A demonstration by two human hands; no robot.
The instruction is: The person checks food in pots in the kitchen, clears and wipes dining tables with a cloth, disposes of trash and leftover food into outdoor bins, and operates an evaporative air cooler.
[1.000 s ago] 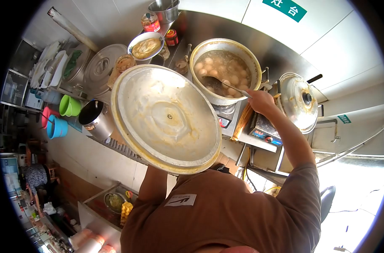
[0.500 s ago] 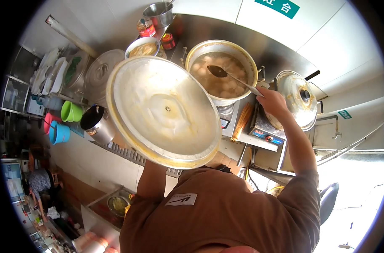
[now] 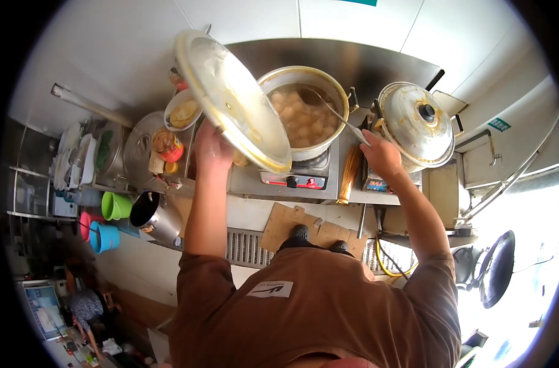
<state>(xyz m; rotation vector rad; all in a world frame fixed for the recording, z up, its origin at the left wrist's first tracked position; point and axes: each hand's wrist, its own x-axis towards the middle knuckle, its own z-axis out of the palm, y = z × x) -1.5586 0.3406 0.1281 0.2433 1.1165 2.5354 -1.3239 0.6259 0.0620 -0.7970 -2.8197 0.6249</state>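
My left hand (image 3: 213, 150) grips a large metal pot lid (image 3: 230, 98) from behind, its fingers partly hidden. The lid is raised and steeply tilted, its inner side toward the open pot (image 3: 342, 98), covering the pot's left edge in the view. Inside the pot, pale round lumps (image 3: 304, 126) sit in brown broth. My right hand (image 3: 380, 153) is closed around the handle of a ladle (image 3: 340, 116), whose dark bowl rests in the broth near the far side. The pot stands on a gas burner (image 3: 294, 178).
A second pot with a domed lid (image 3: 417, 122) stands at the right. Wooden sticks (image 3: 350, 175) lie between the burners. Left are a white bowl (image 3: 183, 113), a red-labelled jar (image 3: 168, 146) and a steel bucket (image 3: 160, 214). Another person (image 3: 88, 306) bends over at lower left.
My left hand has tipped the lid from broadly facing me to steeply slanted and moved it up and left, uncovering the hand and burner. The ladle stays in the broth. The view has shifted.
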